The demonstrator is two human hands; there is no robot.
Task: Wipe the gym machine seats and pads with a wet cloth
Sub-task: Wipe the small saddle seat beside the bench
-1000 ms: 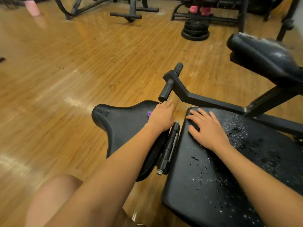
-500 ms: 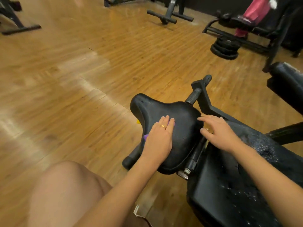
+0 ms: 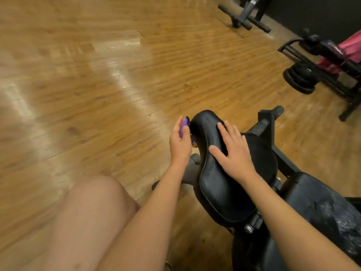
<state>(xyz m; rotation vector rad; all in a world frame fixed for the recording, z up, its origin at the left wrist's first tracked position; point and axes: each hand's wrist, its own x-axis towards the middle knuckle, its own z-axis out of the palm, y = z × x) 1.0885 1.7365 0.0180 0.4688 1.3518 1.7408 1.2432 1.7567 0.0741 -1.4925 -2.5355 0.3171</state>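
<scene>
A black saddle-shaped seat of a gym machine sits right of centre. My left hand is at the seat's left edge near its nose and holds a small purple cloth against that edge. My right hand lies flat on top of the seat with the fingers spread. A larger black pad, flecked with wet spots, lies at the lower right behind the seat.
My bare knee is at the lower left. Wooden floor spreads to the left and ahead. A black handle bar sticks out beyond the seat. Stacked weight plates, a rack and other machine feet stand at the far right.
My left hand slid from the top of the seat to its left edge with the purple cloth. My right hand moved from the big pad's edge onto the seat. The view swung left.
</scene>
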